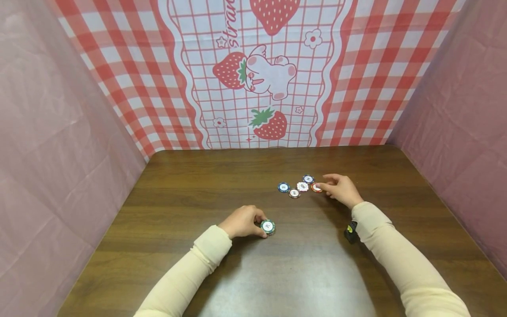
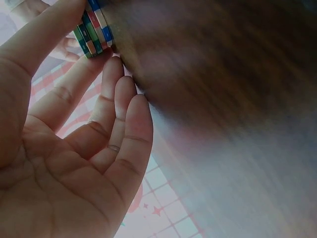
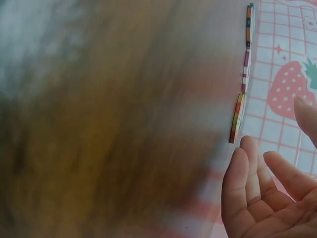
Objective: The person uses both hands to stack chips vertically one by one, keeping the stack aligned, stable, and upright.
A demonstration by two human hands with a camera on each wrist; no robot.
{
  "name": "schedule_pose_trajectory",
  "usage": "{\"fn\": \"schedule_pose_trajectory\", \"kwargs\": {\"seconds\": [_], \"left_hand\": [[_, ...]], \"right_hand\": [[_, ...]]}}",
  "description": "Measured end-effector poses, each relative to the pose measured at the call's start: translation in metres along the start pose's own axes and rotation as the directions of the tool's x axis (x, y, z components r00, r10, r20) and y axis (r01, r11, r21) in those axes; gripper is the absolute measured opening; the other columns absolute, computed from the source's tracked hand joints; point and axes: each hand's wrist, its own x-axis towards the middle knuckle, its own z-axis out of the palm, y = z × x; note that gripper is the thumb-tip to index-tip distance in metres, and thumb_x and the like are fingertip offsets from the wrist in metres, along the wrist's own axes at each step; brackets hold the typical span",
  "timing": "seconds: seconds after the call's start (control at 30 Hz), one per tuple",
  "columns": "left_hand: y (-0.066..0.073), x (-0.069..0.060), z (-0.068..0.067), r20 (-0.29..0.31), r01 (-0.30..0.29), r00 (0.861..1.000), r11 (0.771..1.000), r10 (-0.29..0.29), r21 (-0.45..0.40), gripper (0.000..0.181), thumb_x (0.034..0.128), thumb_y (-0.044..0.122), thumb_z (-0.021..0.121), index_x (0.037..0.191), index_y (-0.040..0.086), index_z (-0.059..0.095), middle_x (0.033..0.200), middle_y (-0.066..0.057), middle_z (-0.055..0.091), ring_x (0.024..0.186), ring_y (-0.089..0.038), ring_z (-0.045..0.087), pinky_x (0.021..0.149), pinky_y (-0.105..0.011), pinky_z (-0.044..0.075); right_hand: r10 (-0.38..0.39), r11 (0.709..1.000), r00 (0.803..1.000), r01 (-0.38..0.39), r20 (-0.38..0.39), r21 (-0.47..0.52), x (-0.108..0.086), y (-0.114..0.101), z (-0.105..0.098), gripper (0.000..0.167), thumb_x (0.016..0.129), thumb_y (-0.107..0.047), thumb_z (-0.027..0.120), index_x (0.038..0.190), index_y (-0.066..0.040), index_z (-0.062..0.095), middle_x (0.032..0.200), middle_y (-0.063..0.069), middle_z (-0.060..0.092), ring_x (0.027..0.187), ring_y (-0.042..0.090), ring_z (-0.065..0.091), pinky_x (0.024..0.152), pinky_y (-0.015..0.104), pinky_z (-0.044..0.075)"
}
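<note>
Left hand [image 1: 243, 222] pinches small chip stack [image 2: 94, 30] by edges, thumb and forefinger, probably so that layers stay even; green chip [image 1: 267, 226] on top. Right hand [image 1: 341, 190] at red chip [image 1: 314, 188], thumb and fingers apart; whether touching, cannot tell. Four other chips [image 1: 303, 186] lie flat on desk [image 1: 190, 185], loosely grouped, perhaps so that faces remain readable.

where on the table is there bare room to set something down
The table is bare between the left hand and its left edge, between the two sleeves, and from the right hand to its right edge. It is crowded beside the right hand, where loose chips cluster, and at the chip stack in the left hand.
</note>
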Motion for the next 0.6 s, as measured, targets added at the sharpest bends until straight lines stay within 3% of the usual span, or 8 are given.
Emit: {"fn": "schedule_pose_trajectory", "kwargs": {"seconds": [0.47, 0.6], "left_hand": [[0.0007, -0.0006, -0.0001, -0.006, -0.011, 1.0, 1.0, 0.011, 0.001, 0.03, 0.0668, 0.026, 0.089, 0.091, 0.015, 0.075, 0.08, 0.004, 0.064, 0.077, -0.009, 0.056, 0.072, -0.026, 0.045], [0.0006, -0.0006, -0.0003, -0.01, -0.011, 1.0, 1.0, 0.011, 0.005, 0.031, 0.0668, 0.026, 0.089, 0.091, 0.015, 0.075, 0.079, 0.004, 0.064, 0.077, -0.009, 0.056, 0.071, -0.026, 0.045]], "right_hand": [[0.07, 0.995, 0.996, -0.065, 0.062, -0.082, 0.0032, 0.0026, -0.0049, 0.062, 0.091, -0.03, 0.069, 0.134, 0.009, 0.05, 0.107, 0.024, 0.066, 0.072, 0.014, 0.065, 0.062, 0.024, 0.054], [0.078, 0.992, 0.994, -0.069, 0.076, -0.109, 0.0051, 0.0002, -0.0055, 0.062, 0.089, -0.03, 0.071, 0.134, 0.008, 0.051, 0.099, 0.02, 0.069, 0.069, 0.012, 0.063, 0.06, 0.025, 0.053]]}}
